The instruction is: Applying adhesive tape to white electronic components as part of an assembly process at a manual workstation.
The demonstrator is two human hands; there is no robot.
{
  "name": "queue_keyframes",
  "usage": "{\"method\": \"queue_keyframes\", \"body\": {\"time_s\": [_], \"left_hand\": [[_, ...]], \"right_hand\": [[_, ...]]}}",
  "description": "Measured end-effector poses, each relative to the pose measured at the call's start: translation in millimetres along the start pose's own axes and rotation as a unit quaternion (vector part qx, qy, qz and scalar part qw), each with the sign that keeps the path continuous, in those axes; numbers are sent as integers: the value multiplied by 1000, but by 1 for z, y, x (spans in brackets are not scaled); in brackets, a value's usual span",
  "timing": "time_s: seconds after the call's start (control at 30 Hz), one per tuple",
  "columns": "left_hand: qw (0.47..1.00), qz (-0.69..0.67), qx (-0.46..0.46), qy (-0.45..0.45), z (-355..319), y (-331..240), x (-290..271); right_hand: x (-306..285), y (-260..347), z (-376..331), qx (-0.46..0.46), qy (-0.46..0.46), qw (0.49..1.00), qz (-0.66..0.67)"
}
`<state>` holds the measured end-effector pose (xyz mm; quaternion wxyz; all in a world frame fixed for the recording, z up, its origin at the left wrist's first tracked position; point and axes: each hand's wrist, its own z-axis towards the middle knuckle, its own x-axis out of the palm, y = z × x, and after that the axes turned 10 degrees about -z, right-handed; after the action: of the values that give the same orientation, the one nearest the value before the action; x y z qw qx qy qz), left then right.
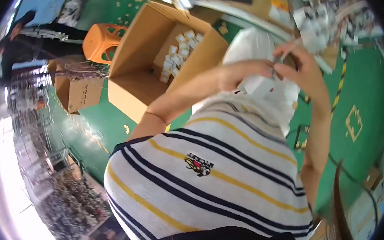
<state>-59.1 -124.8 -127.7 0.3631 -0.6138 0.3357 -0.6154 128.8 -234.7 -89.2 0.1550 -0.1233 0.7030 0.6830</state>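
Both my hands meet above my lap, over my white trousers (251, 43). My left hand (244, 73) is closed, its fingertips pinched together close to the right thumb. Beneath its fingers shows a small white piece (259, 87), hard to tell apart from the white cloth. My right hand (302, 70) is curled, with thumb and index finger pinching a thin pale strip (291, 48) that arcs upward between the hands. The fingertips nearly touch, and blur hides exactly what lies between them.
A large open cardboard box (133, 80) to my left holds several small white pieces (179, 52). Beyond it are an orange stool (100, 43) and a person in dark clothes (20, 50). A smaller carton (82, 93) stands on the green floor (95, 132). Cluttered white parts (321, 26) lie ahead on the right.
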Motion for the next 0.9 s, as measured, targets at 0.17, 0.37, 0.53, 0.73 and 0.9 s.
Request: {"method": "queue_keyframes", "body": {"time_s": [0.17, 0.37, 0.53, 0.73, 0.9], "left_hand": [[824, 416, 219, -317, 10, 57, -25], [834, 374, 171, -368, 19, 84, -18], [931, 75, 345, -93, 51, 147, -53], [971, 31, 218, -89, 75, 125, -76], [985, -31, 110, -126, 52, 107, -69]], "right_hand": [[34, -56, -2, 64, -107, 991, -53], [17, -138, -25, 22, 6, 993, -112], [58, -36, 3, 152, -118, 980, 51], [62, -55, 21, 33, 37, 962, 268], [52, -54, 30, 90, 59, 984, 143]]}}
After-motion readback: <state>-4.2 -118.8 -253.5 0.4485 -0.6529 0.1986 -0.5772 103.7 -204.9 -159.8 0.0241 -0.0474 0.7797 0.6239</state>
